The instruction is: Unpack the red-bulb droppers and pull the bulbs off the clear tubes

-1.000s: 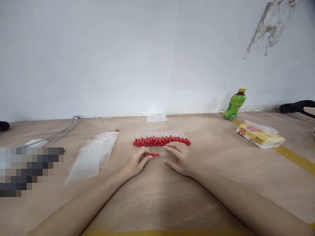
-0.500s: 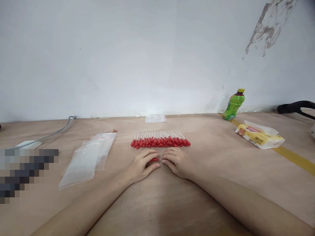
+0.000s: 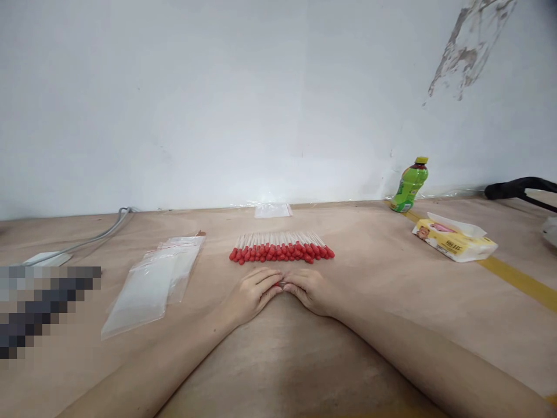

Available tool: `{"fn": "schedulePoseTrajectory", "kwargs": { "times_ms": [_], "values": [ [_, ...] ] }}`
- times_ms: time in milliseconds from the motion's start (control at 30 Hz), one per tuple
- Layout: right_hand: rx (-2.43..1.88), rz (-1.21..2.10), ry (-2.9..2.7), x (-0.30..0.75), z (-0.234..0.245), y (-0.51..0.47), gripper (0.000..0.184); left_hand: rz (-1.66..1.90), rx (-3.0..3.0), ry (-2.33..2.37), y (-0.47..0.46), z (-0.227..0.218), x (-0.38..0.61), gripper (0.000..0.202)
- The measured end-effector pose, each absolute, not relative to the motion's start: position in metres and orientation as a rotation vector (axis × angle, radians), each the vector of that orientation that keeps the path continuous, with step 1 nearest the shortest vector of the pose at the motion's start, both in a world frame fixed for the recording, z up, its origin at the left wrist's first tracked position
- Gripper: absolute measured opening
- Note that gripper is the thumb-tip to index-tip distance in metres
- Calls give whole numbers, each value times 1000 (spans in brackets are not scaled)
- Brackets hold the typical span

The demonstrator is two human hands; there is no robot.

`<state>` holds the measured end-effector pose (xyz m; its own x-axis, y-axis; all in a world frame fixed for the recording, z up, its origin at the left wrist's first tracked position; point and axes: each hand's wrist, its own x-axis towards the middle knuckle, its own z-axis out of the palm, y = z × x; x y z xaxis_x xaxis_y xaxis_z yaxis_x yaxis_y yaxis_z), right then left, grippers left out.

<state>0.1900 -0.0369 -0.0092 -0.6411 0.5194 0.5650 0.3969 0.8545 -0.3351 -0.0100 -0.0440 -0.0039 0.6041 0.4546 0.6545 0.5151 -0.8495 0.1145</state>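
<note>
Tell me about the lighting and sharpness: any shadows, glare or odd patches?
Head view: soft shadow on the table beside the right arm; pale sheen on the plastic bags; coarse pixel blocks at the left edge; the bottle leans, perhaps lens distortion; the hands mostly cover the red piece, so its focus is unclear.

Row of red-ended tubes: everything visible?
Many slim tubes lie side by side on the table, clear-looking, glass or plastic, each with a red, rubbery-looking end. Red ends form an uneven near edge; clear ends point toward the wall. They lie just beyond the left hand and right hand; neither appears to touch them.
</note>
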Motion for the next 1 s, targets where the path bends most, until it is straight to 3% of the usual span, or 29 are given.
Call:
{"fn": "schedulePoseTrajectory", "kwargs": {
  "times_ms": [267, 1000],
  "values": [
    [-713, 186, -2326, 188, -10, -40, 25, -913, -2742, -900, -46, 3, -10, 16],
    [-642, 2, -2354, 189, -6, -45, 23, -827, -2950, -1032, -50, 8, -12, 23]
  ]
}}
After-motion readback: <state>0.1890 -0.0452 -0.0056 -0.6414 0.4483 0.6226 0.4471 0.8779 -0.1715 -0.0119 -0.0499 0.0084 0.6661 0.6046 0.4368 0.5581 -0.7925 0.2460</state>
